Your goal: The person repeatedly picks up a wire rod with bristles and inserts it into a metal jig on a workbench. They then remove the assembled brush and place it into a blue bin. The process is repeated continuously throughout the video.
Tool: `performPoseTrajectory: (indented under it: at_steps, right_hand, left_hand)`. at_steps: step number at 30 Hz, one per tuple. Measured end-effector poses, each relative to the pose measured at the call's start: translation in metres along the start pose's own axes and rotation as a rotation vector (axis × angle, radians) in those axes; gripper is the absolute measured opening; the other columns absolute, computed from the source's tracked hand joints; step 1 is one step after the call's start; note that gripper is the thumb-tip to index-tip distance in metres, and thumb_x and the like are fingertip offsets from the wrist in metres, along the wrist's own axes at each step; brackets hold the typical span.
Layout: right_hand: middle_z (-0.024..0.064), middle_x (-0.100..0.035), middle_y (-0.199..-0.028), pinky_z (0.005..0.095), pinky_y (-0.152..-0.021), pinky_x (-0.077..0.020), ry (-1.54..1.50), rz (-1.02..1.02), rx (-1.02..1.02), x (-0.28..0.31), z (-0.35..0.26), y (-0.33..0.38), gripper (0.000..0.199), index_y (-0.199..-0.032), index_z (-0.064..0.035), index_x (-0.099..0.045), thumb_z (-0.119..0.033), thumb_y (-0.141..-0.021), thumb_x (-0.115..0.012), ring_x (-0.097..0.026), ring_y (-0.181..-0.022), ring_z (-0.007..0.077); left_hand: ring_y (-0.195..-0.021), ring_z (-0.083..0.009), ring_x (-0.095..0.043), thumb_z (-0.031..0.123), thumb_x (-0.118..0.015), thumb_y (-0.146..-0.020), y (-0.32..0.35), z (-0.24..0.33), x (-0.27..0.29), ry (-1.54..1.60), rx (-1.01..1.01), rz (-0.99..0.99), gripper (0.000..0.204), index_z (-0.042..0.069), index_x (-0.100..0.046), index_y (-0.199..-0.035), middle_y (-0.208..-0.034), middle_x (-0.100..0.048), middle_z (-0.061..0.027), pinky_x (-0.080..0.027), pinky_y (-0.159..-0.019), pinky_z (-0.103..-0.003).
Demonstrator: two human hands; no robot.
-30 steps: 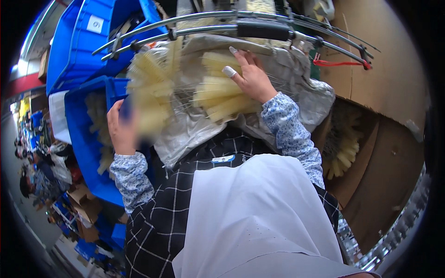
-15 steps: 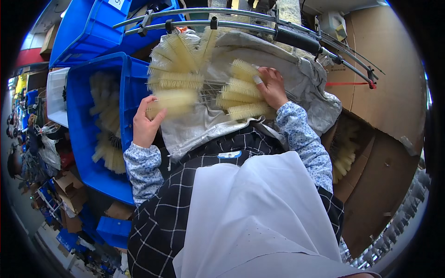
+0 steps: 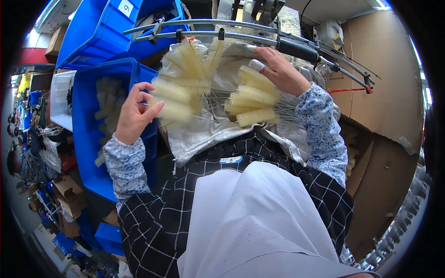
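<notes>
Blurred by motion, a cream-bristled bottle brush is pinched between the thumb and fingers of my left hand, its thin wire stem pointing right. Another brush lies close to those fingertips; whether I hold it too is hidden. More brushes fan out behind, on a whitish sack cloth over my lap. My right hand is open above the right-hand pile of brushes, fingers stretched toward the left, white coverings on some fingertips. Wire stems stick out from that pile under my right wrist.
A blue bin with more brushes stands at my left, other blue bins behind it. Metal rails with a black sleeve cross in front of me. Cardboard stands at the right, with brushes in a box below.
My right hand has lifted off the right-hand brushes and moved up and right, its fingers straightening. My left hand has shifted slightly left and up with the brush.
</notes>
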State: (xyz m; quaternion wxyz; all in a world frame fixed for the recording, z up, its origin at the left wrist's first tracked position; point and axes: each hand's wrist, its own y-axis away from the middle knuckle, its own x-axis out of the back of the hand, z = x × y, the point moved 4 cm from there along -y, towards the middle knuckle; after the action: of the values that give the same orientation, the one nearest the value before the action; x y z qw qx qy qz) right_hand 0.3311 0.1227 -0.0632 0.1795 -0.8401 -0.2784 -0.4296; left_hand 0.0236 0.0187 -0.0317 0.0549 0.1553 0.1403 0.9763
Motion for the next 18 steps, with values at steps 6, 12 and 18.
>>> performPoseTrajectory:
  at_steps: [6,12,18]
  right_hand:
    - [0.0114,-0.050,-0.109,0.0356,-0.091,-0.0384,-0.626,-0.355,0.006,0.005,-0.053,-0.030,0.035,-0.120,-0.0079,-0.043,-0.010,-0.085,-0.047,-0.047,-0.104,0.0245]
    - [0.0141,-0.049,-0.112,0.0338,-0.094,-0.0339,-0.875,-0.722,0.115,-0.014,-0.087,-0.021,0.047,-0.125,-0.0037,-0.035,-0.036,-0.092,-0.031,-0.044,-0.108,0.0229]
    - [0.0045,-0.054,-0.099,0.0254,-0.080,-0.0429,-1.169,-0.666,-0.292,-0.023,-0.063,0.012,0.036,-0.115,-0.0018,-0.044,-0.025,-0.087,-0.049,-0.051,-0.091,0.0121]
  left_hand:
    - [-0.058,-0.0047,-0.045,0.005,-0.055,-0.071,0.013,0.067,0.040,0.089,-0.224,0.001,0.029,0.005,-0.042,-0.098,-0.077,-0.048,-0.0037,-0.037,-0.050,-0.016]
    - [-0.068,-0.0116,-0.049,-0.006,-0.057,-0.063,-0.008,0.087,-0.014,0.240,-0.603,-0.081,0.032,0.006,-0.041,-0.088,-0.082,-0.049,-0.0120,-0.042,-0.058,-0.022]
    - [-0.086,-0.0220,-0.054,0.004,-0.066,-0.068,-0.033,0.058,-0.085,0.015,-0.704,-0.177,0.039,0.004,-0.045,-0.100,-0.097,-0.052,-0.0159,-0.044,-0.073,-0.031]
